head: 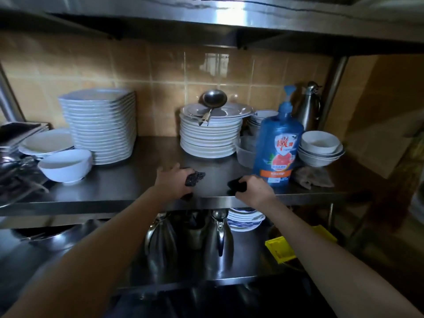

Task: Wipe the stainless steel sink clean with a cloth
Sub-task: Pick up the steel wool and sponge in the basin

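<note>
Below the steel shelf (114, 187), at the dim bottom edge, lies what seems to be the sink (206, 304), straight down and back toward the person from both hands. At the shelf's front lip the right grip (252, 189) curls round a dark cloth (236, 185), probably the nearer to the basin. Just beside it, the left grip (174, 182) holds a dark scouring pad (195, 177).

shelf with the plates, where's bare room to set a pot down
Bare steel lies between the tall plate stack and the middle plate stack, running forward to the left hand; also in front of the white bowl. Crowded: the right end, with soap bottle, bowls and rag.
</note>
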Available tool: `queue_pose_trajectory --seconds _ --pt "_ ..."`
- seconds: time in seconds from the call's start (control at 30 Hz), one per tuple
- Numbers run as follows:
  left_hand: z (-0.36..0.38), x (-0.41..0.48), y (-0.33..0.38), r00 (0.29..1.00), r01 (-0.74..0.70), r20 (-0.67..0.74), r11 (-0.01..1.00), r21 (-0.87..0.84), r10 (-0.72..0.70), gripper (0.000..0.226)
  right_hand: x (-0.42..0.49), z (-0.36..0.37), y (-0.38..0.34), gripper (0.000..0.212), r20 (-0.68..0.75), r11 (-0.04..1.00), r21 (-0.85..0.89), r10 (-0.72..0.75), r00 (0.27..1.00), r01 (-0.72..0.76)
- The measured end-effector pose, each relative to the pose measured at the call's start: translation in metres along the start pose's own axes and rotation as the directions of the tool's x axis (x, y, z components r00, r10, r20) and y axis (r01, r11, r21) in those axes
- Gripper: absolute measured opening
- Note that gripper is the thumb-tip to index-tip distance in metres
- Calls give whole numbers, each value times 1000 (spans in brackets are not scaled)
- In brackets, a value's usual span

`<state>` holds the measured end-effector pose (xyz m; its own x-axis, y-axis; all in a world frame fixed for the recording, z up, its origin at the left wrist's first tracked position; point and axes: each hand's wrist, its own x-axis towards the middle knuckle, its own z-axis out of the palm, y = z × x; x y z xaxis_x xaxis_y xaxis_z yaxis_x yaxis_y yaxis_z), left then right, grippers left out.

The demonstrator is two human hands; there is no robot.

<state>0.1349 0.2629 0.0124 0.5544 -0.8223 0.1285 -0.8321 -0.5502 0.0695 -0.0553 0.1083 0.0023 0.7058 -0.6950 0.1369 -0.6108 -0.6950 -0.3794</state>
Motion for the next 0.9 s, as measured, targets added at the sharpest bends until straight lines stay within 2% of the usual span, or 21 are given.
queue_pose_trajectory --seconds 0.3,0.47,0.6,0.9 --pt "14 28 4 998 18 62 998 -66 -14 55 39 20 -9 36 -32 999 -35 12 999 -14" --pt "21 42 11 1000 -8 20 998 -55 9 55 52 28 -1 38 -56 999 -42 30 998 -32" --pt "25 48 15 999 -30 -29 996 -89 27 45 56 32 3 39 -64 997 -55 51 997 -55" --pt "18 53 15 996 -87 -19 995 -52 86 36 51 27 0 50 -35 996 -84 32 999 -35"
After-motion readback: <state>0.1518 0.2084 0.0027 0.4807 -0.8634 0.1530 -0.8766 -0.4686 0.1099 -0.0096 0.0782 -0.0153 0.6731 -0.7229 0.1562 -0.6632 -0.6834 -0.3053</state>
